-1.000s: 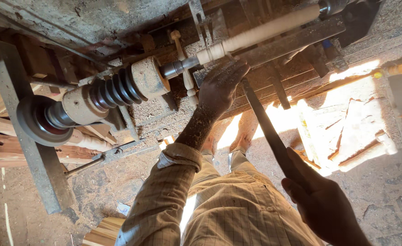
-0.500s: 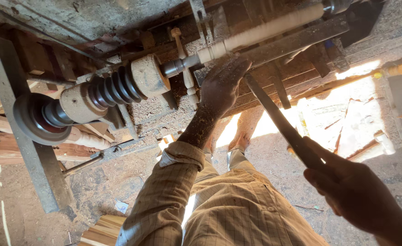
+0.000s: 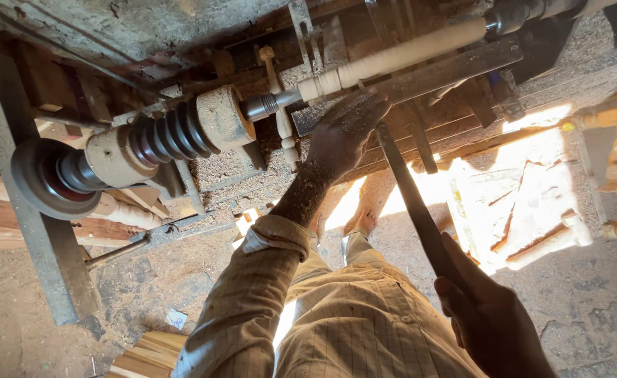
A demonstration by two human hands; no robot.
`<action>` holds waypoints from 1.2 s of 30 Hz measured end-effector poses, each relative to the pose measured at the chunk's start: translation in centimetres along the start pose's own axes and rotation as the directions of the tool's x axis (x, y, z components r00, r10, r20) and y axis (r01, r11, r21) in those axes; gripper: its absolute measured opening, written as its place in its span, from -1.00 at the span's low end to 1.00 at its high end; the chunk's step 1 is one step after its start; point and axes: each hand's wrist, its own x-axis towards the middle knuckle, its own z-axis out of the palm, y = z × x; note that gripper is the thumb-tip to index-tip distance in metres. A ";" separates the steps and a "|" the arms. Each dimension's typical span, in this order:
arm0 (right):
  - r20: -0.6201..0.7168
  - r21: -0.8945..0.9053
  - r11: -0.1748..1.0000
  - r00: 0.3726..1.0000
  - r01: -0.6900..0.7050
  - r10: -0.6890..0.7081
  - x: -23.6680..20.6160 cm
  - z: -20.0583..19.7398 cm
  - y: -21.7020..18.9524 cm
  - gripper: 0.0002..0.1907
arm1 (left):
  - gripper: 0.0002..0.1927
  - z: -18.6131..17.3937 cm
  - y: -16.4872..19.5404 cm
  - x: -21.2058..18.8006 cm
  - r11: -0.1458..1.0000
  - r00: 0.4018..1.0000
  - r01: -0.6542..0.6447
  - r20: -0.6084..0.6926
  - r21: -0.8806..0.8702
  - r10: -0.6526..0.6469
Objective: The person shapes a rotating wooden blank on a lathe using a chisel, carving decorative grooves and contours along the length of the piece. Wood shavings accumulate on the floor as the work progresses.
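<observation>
Up on the lathe point(image 3: 147, 140), we're looking at a pale wooden spindle point(image 3: 399, 56) sitting between the centres, running from the metal drive end near the middle of the frame off toward the upper right. We're guessing the shaping is well along: the left end is already showing a couple of turned beads and the long stretch past them is looking round and smooth. What's left is hard to call, probably more detail or cleanup along that plain length, and the piece isn't off the machine yet.

We're seeing the left hand point(image 3: 343, 133) lying palm-down over the tool rest point(image 3: 448, 70) right below the spindle, fingers curled loosely over the tip of the chisel point(image 3: 410, 203), pinning it there. The right hand point(image 3: 490, 322) is wrapping tight around the chisel's lower end, down near the bottom right, so the blade is running diagonally up between both hands.

Sawdust is coating the whole surface. A finished turned leg point(image 3: 280, 105) is lying by the drive end, more turned pieces are peeking in at the right edge, and a stack of wood strips point(image 3: 147, 353) is sitting on the floor.

Packaging-wise, we're spotting nothing except a small scrap of whitish paper point(image 3: 175, 318) on the dirt floor at lower left. No signs or labels showing anywhere.
</observation>
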 end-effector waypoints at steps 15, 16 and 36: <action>0.075 -0.266 0.961 0.992 -0.077 0.101 2.3 -7.1 -2.6 -0.25 | -0.75 1.1 0.0 -0.4 0.997 0.989 0.067 -0.133 0.024 -0.063; 0.080 -0.238 0.969 0.992 -0.071 0.092 2.3 -6.9 -2.4 -0.26 | -0.74 1.1 -0.1 -0.4 0.997 0.990 0.070 -0.124 0.020 -0.067; 0.063 -0.292 0.857 0.902 0.426 -0.427 4.2 -6.7 0.2 -0.31 | -0.68 0.4 0.3 -0.4 0.998 0.990 0.059 -0.127 0.021 -0.056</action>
